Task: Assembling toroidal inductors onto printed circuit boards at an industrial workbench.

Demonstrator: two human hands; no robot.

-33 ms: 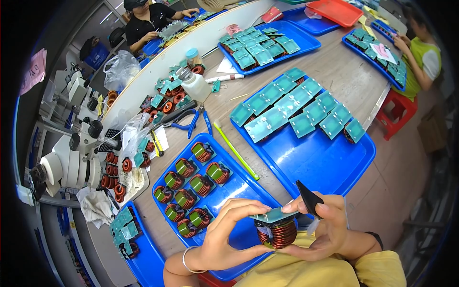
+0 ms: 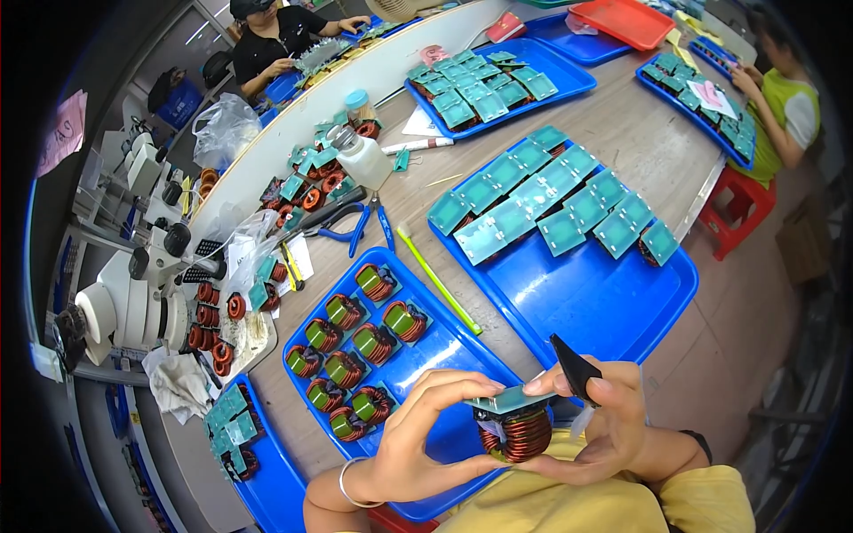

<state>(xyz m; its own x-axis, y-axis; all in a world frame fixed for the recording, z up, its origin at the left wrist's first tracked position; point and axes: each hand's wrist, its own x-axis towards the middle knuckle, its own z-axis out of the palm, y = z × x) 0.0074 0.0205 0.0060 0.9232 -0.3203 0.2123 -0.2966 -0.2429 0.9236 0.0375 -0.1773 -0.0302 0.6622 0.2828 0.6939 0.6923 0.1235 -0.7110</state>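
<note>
Over a blue plastic tray (image 2: 431, 348), half-curled left hand (image 2: 413, 449) and right hand (image 2: 620, 426) bearing a flat black tool (image 2: 576, 369) pinch a green-topped copper-wire coil (image 2: 526, 435).

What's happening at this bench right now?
The person's left hand and right hand together hold a copper-wound coil with a green board uppermost. The right hand also holds a black, pointed object. Just beyond the hands, a blue tray carries more coils, windings up on their boards. Farther off to the right, a second blue tray holds units with their green boards up. Blue-handled pliers lie on the bench.
</note>
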